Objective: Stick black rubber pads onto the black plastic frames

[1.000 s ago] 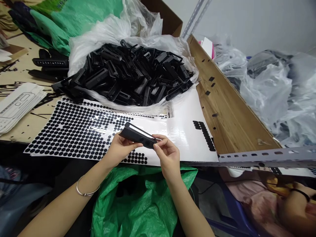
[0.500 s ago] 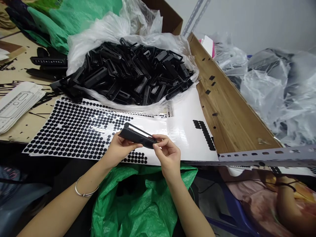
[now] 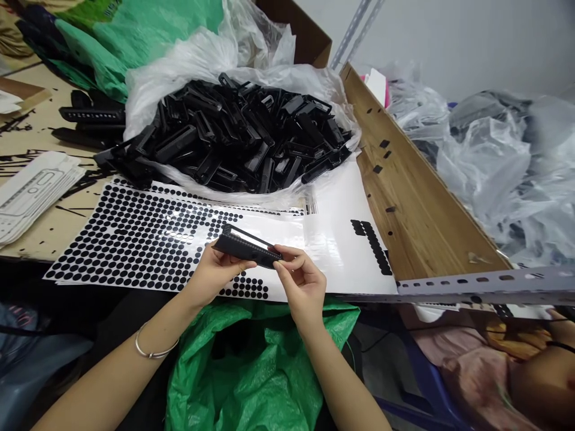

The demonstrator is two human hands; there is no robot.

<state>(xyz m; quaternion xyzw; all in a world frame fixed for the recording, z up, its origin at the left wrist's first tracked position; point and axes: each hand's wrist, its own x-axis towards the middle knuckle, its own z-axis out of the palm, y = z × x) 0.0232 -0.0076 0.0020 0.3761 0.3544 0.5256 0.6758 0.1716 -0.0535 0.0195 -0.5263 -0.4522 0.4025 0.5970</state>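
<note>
A black plastic frame-like part (image 3: 247, 248), long and narrow with a ribbed face, is held between my two hands above the sticker sheet. My left hand (image 3: 213, 272) grips its left end, thumb along the lower edge. At the other end, my right hand (image 3: 303, 278) pinches the corner between thumb and fingers. Beneath lies a white sheet (image 3: 291, 230) bearing rows of round black stickers (image 3: 135, 239). Behind it, a clear plastic bag (image 3: 314, 75) is heaped with similar black parts (image 3: 251, 131).
Below my hands hangs an open green woven bag (image 3: 278, 365). Stacked white cards (image 3: 40, 185) lie at left, near more black parts (image 3: 92, 114). A wooden board (image 3: 413, 197) and a perforated metal rail (image 3: 453, 281) border the right. Plastic bags (image 3: 489, 155) and another person's arm (image 3: 543, 383) are beyond.
The black part and both hands have shifted very slightly left, with the same grip. The other person's arm at lower right has moved.
</note>
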